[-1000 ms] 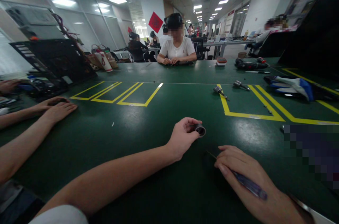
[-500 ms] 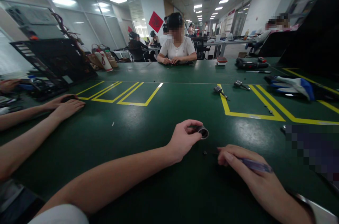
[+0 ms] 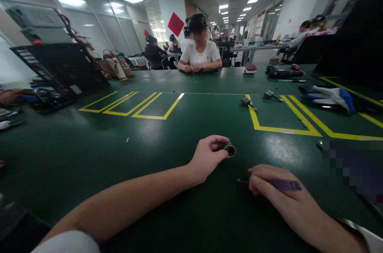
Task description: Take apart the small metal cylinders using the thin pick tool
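My left hand (image 3: 209,157) pinches a short hollow metal cylinder (image 3: 229,149) between thumb and fingers, its open round end turned toward me. To the right, my right hand (image 3: 275,185) is closed round a screwdriver with a see-through purple handle (image 3: 285,185). Its thin shaft points left, low over the green table (image 3: 167,213). A tiny dark ring-like part (image 3: 238,181) sits at the shaft's tip; whether it is on the tip or just touching it I cannot tell. The cylinder and the screwdriver are apart.
Two small motor-like parts with shafts (image 3: 247,103) (image 3: 273,95) lie by the yellow tape (image 3: 287,131). Blue-and-white gloves (image 3: 335,97) and a dark power tool (image 3: 284,71) are at the right back. A person (image 3: 200,53) sits opposite. A black frame (image 3: 60,73) stands at left.
My right hand has shifted slightly right and down, and the tiny part has moved the same way with the screwdriver tip. A neighbour's hands at the left have withdrawn. My left hand is still.
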A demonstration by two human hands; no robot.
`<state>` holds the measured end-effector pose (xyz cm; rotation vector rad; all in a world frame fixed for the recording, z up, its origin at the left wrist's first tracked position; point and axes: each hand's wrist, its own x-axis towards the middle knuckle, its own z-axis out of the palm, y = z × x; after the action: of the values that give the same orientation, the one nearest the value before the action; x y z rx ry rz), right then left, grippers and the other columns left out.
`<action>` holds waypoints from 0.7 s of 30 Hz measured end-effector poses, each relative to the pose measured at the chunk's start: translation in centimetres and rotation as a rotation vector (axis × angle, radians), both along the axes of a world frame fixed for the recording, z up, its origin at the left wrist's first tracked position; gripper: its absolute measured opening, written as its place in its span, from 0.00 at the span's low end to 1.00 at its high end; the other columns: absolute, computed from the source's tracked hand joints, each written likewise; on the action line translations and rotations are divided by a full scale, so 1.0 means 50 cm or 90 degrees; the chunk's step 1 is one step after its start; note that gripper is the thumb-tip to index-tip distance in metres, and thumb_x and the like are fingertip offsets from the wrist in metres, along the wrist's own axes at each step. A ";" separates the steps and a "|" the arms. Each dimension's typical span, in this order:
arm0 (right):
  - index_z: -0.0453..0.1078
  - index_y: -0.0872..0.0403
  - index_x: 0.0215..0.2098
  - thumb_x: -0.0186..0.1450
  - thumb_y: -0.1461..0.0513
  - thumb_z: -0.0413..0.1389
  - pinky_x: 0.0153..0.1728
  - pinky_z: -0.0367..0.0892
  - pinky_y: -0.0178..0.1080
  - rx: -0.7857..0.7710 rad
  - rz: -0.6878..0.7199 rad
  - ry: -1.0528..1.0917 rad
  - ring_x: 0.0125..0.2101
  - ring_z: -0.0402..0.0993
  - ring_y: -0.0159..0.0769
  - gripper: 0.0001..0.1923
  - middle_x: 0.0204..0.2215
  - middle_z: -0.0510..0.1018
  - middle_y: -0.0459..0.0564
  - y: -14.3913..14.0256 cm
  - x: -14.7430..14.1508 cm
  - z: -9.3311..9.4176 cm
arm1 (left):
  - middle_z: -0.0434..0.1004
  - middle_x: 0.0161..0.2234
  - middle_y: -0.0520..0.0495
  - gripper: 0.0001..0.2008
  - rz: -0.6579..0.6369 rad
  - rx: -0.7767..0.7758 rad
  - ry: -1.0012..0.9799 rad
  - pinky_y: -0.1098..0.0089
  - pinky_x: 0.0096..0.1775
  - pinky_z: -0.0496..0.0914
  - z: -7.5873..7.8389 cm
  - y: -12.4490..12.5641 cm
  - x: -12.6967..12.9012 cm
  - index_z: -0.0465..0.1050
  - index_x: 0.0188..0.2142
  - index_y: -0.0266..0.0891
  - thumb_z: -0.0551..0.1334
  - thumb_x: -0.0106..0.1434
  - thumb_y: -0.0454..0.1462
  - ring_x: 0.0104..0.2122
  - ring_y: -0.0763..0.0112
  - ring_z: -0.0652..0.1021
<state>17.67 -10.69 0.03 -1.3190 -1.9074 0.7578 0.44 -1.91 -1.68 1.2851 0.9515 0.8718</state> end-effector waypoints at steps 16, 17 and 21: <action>0.64 0.51 0.50 0.65 0.64 0.50 0.51 0.66 0.39 0.358 -0.002 -0.145 0.49 0.69 0.35 0.14 0.45 0.75 0.50 -0.024 0.002 -0.033 | 0.78 0.37 0.45 0.13 -0.013 0.020 -0.074 0.63 0.43 0.72 0.016 -0.019 0.010 0.71 0.37 0.34 0.61 0.50 0.24 0.37 0.69 0.78; 0.64 0.51 0.50 0.65 0.64 0.50 0.51 0.67 0.39 0.355 -0.002 -0.148 0.49 0.69 0.35 0.14 0.45 0.75 0.51 -0.023 0.003 -0.034 | 0.78 0.37 0.45 0.13 -0.019 0.026 -0.073 0.63 0.43 0.72 0.015 -0.021 0.010 0.71 0.37 0.34 0.62 0.51 0.24 0.38 0.68 0.78; 0.64 0.52 0.49 0.65 0.65 0.50 0.49 0.69 0.39 0.363 0.005 -0.139 0.48 0.71 0.36 0.14 0.44 0.75 0.52 -0.021 0.000 -0.030 | 0.78 0.37 0.44 0.13 -0.032 0.052 -0.065 0.63 0.44 0.71 0.011 -0.025 0.010 0.72 0.38 0.33 0.61 0.51 0.25 0.37 0.68 0.78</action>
<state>17.68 -11.75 -1.49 -1.0574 -2.0863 0.0476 0.95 -3.18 -1.11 1.3149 0.8073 0.9361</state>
